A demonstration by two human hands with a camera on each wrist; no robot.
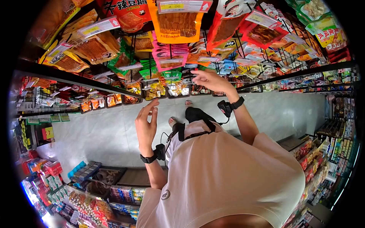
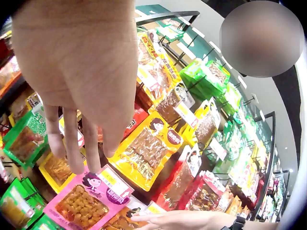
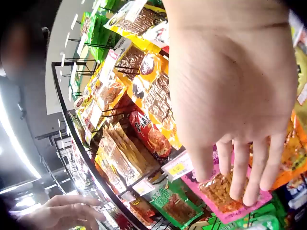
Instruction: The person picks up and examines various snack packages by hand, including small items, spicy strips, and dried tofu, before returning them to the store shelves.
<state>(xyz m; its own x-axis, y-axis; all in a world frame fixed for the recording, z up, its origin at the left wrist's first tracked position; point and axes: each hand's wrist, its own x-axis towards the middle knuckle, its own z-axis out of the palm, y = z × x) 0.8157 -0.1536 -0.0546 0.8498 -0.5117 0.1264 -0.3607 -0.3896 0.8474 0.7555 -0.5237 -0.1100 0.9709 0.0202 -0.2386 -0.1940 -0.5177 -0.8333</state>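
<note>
Both hands are raised before a rack of hanging snack packets, and neither holds anything. The left hand (image 1: 146,125) has its fingers extended loosely upward in the head view; in the left wrist view the same hand (image 2: 79,91) hangs over a pink packet (image 2: 86,203) and beside a yellow one (image 2: 146,148). The right hand (image 1: 213,80) reaches toward the rack with fingers loosely extended, right of the pink packets (image 1: 170,57). In the right wrist view the right hand (image 3: 235,96) has its fingers in front of a pink packet (image 3: 220,191); contact cannot be told.
Black rails (image 1: 76,80) cross in front of the racks. Small trays of packets (image 1: 178,90) line the lower shelf. A grey tiled floor (image 1: 102,133) lies below, with more stocked shelves (image 1: 89,205) behind the person and at the right (image 1: 342,140).
</note>
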